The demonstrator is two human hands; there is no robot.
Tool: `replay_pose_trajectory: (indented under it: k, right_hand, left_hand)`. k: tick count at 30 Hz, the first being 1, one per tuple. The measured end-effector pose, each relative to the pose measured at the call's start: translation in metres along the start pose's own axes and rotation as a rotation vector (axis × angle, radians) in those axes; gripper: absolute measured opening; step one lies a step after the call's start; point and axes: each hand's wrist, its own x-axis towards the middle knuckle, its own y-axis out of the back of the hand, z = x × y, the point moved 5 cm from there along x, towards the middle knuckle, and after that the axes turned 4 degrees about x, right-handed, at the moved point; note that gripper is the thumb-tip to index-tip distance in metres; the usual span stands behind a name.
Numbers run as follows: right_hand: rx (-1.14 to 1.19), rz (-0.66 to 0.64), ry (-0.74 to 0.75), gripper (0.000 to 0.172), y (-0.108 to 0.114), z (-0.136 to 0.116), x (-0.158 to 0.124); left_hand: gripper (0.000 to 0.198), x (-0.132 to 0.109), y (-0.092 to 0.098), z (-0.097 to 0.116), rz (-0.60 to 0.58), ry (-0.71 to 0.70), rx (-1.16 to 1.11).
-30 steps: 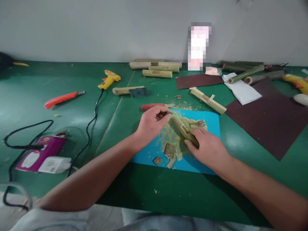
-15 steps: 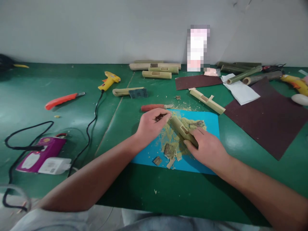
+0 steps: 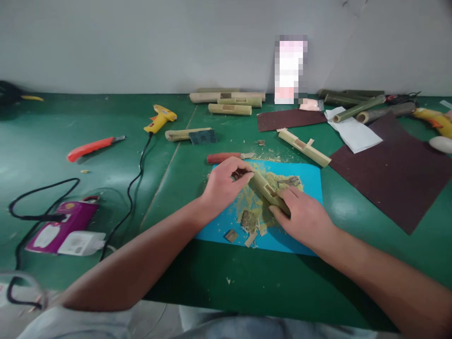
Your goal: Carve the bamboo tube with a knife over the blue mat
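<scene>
A bamboo tube (image 3: 261, 183) with a rectangular notch cut in its side slants over the blue sheet (image 3: 310, 181). My right hand (image 3: 306, 217) is wrapped round its near end, thumb on one side and fingers on the other. At the far end, my left hand (image 3: 229, 181) has its thumb and forefinger pinched together against the tube's rim; whatever lies between them is hidden. Under the tube, pale shavings and dust (image 3: 249, 200) cover the sheet, along with a few dark chips (image 3: 231, 235). Just beyond my left hand lies a red-handled knife (image 3: 226, 157).
Several notched bamboo tubes (image 3: 229, 109) lie along the wall, another (image 3: 304, 148) at right. Brown sandpaper (image 3: 395, 183) spreads on the right. Leftward are a yellow glue gun (image 3: 158, 120), its cord, a red cutter (image 3: 92, 148) and a purple power strip (image 3: 76, 219).
My left hand has shifted slightly to the right, its pinched fingertips now at the tube's far rim. My right hand and the tube have hardly moved.
</scene>
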Motion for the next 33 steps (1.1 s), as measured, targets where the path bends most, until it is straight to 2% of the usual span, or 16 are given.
replay_pose_trajectory:
  k: [8,11,17,24,33]
  right_hand:
    - [0.004,0.024,0.008,0.016,-0.0004,0.0001,0.0000]
    - [0.008,0.029,0.012,0.016,0.0001,-0.0008,0.0000]
    - [0.003,0.031,0.023,0.016,-0.0002,-0.0004,0.0001]
    - [-0.012,0.030,0.019,0.016,-0.0010,-0.0001,-0.0004]
    - [-0.007,0.039,0.027,0.014,0.0006,-0.0003,0.0000]
  left_hand:
    - [0.009,-0.0056,0.0006,0.0014,-0.030,-0.101,0.257]
    - [0.011,-0.0068,0.0024,0.0023,-0.011,-0.143,0.283]
    - [0.014,-0.0058,-0.0006,0.0075,-0.063,-0.271,0.282]
    - [0.017,-0.0069,0.0007,0.0093,-0.025,-0.306,0.289]
    - [0.014,-0.0088,-0.0020,0.0082,-0.017,-0.257,0.377]
